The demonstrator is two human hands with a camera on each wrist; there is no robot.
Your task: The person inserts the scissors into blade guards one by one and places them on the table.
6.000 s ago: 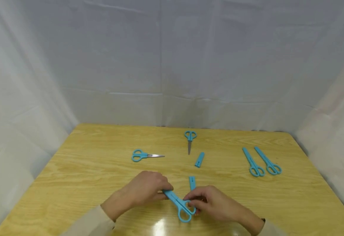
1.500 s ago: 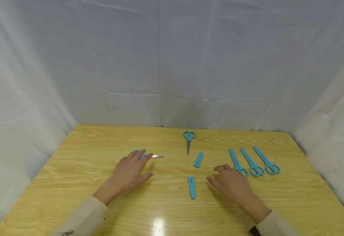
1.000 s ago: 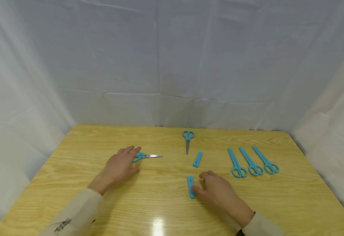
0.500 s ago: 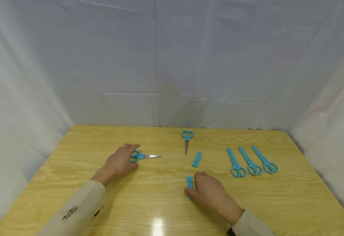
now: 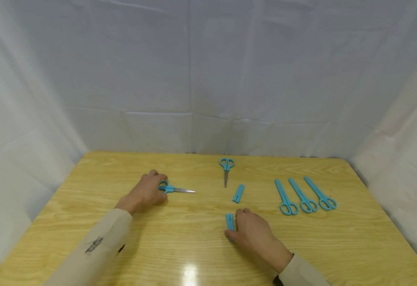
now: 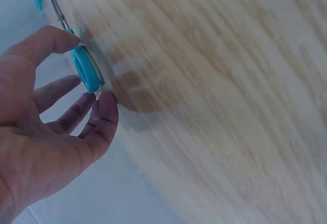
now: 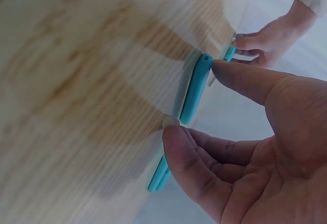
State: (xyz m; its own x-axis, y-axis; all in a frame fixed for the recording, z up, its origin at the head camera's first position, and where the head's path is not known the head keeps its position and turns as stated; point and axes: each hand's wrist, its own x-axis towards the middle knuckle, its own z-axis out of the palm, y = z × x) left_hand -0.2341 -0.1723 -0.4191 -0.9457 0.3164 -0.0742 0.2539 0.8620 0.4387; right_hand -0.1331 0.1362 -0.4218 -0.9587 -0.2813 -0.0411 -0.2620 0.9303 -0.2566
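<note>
At the left of the table, my left hand (image 5: 146, 192) has its thumb and fingers around the blue handle loops of a pair of scissors (image 5: 183, 190). The bare blades point right. In the left wrist view, the handle (image 6: 86, 70) sits between thumb and fingertips. Nearer the front, my right hand (image 5: 256, 232) grips a blue scissors sheath (image 5: 229, 221), its slotted end facing away from me. The right wrist view has this sheath (image 7: 195, 91) lengthwise between thumb and fingers; the head view hides part of it behind the thumb.
A second bare pair of scissors (image 5: 226, 171) lies at the back middle, blades toward me. A loose blue sheath (image 5: 238, 193) is just in front of it. Three sheathed scissors (image 5: 286, 198) lie in a slanted row at the right. White cloth (image 5: 208, 79) hangs behind the wooden table.
A third sheathed pair has joined the row since the oldest frame. My left hand has closed on the scissors' handles, turning the blades slightly; my right hand has come left to the sheath.
</note>
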